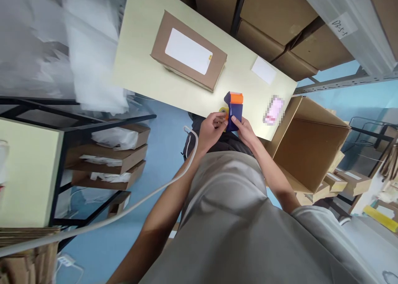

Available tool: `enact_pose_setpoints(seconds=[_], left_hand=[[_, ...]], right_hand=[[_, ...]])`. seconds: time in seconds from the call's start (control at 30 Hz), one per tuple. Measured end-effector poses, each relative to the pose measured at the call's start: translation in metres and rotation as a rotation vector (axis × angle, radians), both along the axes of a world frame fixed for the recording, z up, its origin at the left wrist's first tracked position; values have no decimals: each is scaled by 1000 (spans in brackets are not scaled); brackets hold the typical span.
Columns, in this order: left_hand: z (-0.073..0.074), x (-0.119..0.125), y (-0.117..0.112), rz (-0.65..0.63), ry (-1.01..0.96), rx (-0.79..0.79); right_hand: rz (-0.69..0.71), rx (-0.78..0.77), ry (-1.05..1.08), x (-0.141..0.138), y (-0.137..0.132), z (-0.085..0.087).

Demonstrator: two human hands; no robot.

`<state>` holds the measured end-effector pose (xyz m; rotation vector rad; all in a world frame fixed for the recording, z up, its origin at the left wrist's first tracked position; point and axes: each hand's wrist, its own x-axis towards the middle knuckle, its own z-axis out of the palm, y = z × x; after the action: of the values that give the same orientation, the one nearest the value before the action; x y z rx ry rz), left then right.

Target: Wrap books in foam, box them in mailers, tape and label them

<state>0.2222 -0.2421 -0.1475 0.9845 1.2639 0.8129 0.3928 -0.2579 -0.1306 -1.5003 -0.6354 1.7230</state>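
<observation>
Grey cloth (230,226), worn on the torso, lies nearest the camera and fills the lower middle of the view. Beyond it a cream table (133,52) is set slantwise. Past the table's right end an open carton (311,147) is seen with its mouth uncovered; closing, if intended, is judged not yet done.

On the table a brown box (218,66) lies with its upper face shut, and a white label (188,51) has been laid on it. Closing and labelling are therefore judged done there; whether every seam is sealed cannot be told.

At the table's near edge a dark blue and orange tool (235,115), probably a tape dispenser, is held apart from the box. Its blue body is gripped by the right hand (246,131), thumb pressed on the front. The left hand (214,128) is curled beside it, fingers bent together. Handling of the tool is judged unfinished, with nothing being taped.

A white sheet (263,70) and a pixelated pink item (274,110) are left untouched. Smallest, a yellow round part (223,109) is partly covered by the left fingertips; whether it is pinched cannot be told.
</observation>
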Motion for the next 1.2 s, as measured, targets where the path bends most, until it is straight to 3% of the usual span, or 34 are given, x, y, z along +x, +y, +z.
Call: enact_pose_setpoints(seconds=[0.2, 0.43, 0.63, 0.8, 1.07, 1.2], left_hand=[[2, -27, 37, 134, 53, 54], [17, -45, 53, -91, 8, 27], [17, -53, 54, -171, 57, 29], [12, -56, 56, -243, 135, 22], [-5, -55, 45, -274, 213, 131], [-20, -64, 43, -123, 238, 174]], right_hand=[[240, 135, -368, 6, -8, -3], [540, 290, -712, 31, -15, -1], [767, 438, -851, 44, -13, 9], [876, 497, -870, 52, -14, 11], [1100, 373, -986, 49, -9, 31], [1215, 226, -1054, 61, -5, 48]])
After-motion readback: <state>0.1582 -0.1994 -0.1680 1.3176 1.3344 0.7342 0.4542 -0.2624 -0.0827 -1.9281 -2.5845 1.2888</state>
